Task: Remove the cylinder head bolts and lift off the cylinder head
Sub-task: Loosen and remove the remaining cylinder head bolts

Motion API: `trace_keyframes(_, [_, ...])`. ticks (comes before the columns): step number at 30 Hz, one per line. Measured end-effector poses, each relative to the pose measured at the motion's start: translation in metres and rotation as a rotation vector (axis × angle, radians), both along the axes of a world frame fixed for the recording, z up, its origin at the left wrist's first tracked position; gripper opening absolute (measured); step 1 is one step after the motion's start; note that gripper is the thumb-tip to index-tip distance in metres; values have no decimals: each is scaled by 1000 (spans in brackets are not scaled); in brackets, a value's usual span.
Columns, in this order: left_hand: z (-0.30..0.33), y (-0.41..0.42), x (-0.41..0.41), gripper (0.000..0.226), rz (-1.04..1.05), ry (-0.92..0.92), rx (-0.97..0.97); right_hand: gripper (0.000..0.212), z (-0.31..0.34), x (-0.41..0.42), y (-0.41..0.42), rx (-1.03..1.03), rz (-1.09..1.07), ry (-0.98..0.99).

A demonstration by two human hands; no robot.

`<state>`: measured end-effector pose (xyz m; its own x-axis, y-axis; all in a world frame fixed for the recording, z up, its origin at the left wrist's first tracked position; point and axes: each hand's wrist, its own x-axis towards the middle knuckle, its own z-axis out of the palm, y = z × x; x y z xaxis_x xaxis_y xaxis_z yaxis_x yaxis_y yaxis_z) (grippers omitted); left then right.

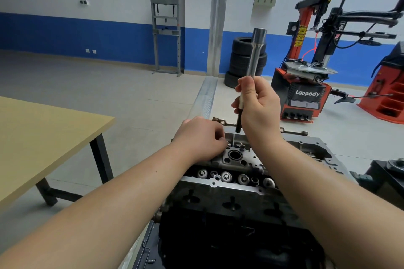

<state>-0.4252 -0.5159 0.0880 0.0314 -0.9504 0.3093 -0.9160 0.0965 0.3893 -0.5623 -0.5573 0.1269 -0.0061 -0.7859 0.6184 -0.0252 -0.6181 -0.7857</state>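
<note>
The cylinder head (238, 159) sits on the engine block; the right hand (258, 102) grasps a long socket tool (254, 57) above its far edge; the left hand (202, 137) pinches something small there, probably a bolt; bolt removal seems underway; next, lift that bolt clear.

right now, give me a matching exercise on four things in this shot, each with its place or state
Things:
1. socket tool
2. left hand
3. stacked tyres
4. wooden table

Places or states:
A. by the blue and white wall
B. far left, legs on the floor
C. held upright in the right hand
D. fingers curled on top of the cylinder head

Pairs: 1-C, 2-D, 3-A, 4-B
</note>
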Motion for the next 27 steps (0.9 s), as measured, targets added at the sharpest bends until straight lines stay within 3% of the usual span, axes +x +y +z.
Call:
trace_keyframes(4, [2,0,0,5,-14,-6,18,29,-11,-5,-3,16,-39,-36])
trace_keyframes(13, [2,1,3,24,-116,321,-40,28,-15,-7,-2,-5,-114,-11])
trace_keyframes(16, [15,3,8,23,-70,610,-263,27,-15,-8,-1,-20,-134,-4])
trace_keyframes(18, [34,6,18,19,-25,901,-429,25,-16,-7,0,-22,-118,-14])
trace_keyframes(22, [68,15,44,15,-60,1464,-506,14,-18,-7,4,-29,-67,-47])
trace_keyframes(24, [73,19,55,17,-75,1503,-486,12,-15,-5,8,-10,-32,-28])
trace_keyframes(27, [69,23,69,20,-75,1357,-451,10,-1,4,14,-18,35,45])
